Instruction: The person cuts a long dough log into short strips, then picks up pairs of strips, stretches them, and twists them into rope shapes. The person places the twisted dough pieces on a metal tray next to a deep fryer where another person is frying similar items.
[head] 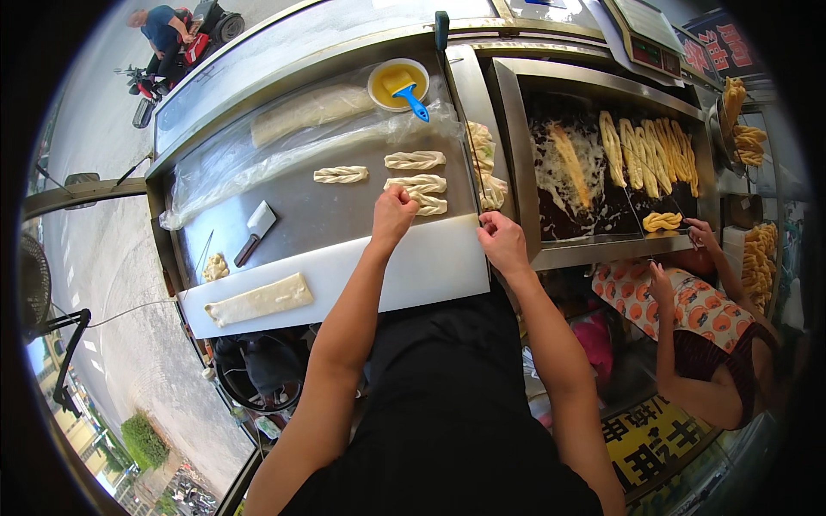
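My left hand (pixel 395 213), fingers curled, is at the left ends of two twisted dough strips, the nearer one (pixel 429 204) partly behind it; whether it grips one I cannot tell. My right hand (pixel 503 240) is at the right edge of the white cutting board (pixel 439 258), by a thin dark rod; its grip is unclear. Other dough twists (pixel 414 160) (pixel 341 174) lie on the metal worktop. A flat dough slab (pixel 259 300) rests on the board's left part. Behind the board are a cleaver (pixel 256 233) and a small dough lump (pixel 215 267).
A bowl of yellow liquid (pixel 377 84) holds a blue-handled brush (pixel 410 100). Plastic film covers a long dough roll (pixel 310 115). To the right, dough strips fry in an oil vat (pixel 510 148). A co-worker in a patterned apron (pixel 677 303) holds thin tools over its near edge.
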Demonstrator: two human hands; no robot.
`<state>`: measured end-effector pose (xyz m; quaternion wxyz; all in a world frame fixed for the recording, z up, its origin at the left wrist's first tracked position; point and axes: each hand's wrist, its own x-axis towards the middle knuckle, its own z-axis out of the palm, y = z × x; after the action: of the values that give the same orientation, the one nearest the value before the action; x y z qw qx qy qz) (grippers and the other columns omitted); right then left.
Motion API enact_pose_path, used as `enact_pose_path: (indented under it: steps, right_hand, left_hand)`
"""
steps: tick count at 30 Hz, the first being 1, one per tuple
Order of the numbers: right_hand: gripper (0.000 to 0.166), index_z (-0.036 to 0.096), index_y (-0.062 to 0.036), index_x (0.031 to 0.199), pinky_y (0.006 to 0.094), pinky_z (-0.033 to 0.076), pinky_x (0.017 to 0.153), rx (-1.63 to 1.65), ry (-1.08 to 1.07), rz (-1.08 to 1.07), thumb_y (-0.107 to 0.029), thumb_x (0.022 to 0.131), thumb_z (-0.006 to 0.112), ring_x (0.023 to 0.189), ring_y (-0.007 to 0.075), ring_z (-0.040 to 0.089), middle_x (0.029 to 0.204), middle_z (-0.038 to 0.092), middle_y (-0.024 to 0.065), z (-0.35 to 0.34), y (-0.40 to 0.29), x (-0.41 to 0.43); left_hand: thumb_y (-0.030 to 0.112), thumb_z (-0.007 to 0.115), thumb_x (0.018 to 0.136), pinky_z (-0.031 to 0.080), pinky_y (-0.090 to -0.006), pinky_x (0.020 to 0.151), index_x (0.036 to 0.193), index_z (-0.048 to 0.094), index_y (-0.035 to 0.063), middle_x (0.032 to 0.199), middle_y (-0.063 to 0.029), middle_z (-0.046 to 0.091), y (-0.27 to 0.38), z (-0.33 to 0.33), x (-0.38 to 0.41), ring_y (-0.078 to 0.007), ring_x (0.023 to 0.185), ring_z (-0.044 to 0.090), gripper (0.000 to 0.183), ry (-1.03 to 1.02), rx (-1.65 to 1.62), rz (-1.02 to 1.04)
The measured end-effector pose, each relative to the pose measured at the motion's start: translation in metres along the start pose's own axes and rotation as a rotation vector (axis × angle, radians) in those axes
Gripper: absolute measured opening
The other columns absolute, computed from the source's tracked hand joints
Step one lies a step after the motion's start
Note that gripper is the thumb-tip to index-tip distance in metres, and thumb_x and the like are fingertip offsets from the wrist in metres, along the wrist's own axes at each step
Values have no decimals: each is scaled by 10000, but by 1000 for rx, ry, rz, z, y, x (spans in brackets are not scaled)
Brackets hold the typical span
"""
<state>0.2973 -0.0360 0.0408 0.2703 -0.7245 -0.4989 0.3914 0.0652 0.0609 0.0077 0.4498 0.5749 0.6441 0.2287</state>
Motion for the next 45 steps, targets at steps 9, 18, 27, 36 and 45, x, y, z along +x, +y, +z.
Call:
enact_pose_path:
  steps: [9,18,27,36,45]
  right_hand:
    - [407,638,-13,1177,272,495,877,842,-627,241,-96,806,783,934,133,631,1011,682,48,-12,-26,12]
    - [200,663,4,1071,274,510,846,1219,-289,214,-52,882,702,871,122,642,975,700,55,5,-23,-26]
    - [409,536,-20,1294,215,517,611,1044,354,276,36,892,585,757,95,614,978,639,33,-7,15,-8]
    - [453,504,-14,1330,204,474,607,822,661,257,28,881,546,710,92,567,900,594,26,-110,140,-53]
    - [407,548,-23,1259,225,521,668,821,575,499,2,854,581,738,111,612,928,637,39,-149,241,-97]
  left_hand:
    - [-5,660,821,400,-211,588,1085,537,55,868,-4,627,112,-57,-60,-60,666,497,297,-591,-802,-83]
    - [-36,607,814,352,-206,521,1054,543,80,825,9,610,67,-47,-73,-46,609,460,274,-440,-935,-215]
    - [16,626,863,375,-217,487,990,568,76,781,-28,644,59,-21,-66,-64,551,493,153,-273,-982,-278]
    - [25,654,863,360,-208,491,1108,503,100,818,-40,658,21,-61,-50,-55,552,472,298,-165,-1167,-437]
    - [31,694,852,337,-210,505,1005,507,164,806,-2,652,34,-36,-1,-49,568,454,276,-242,-989,-428]
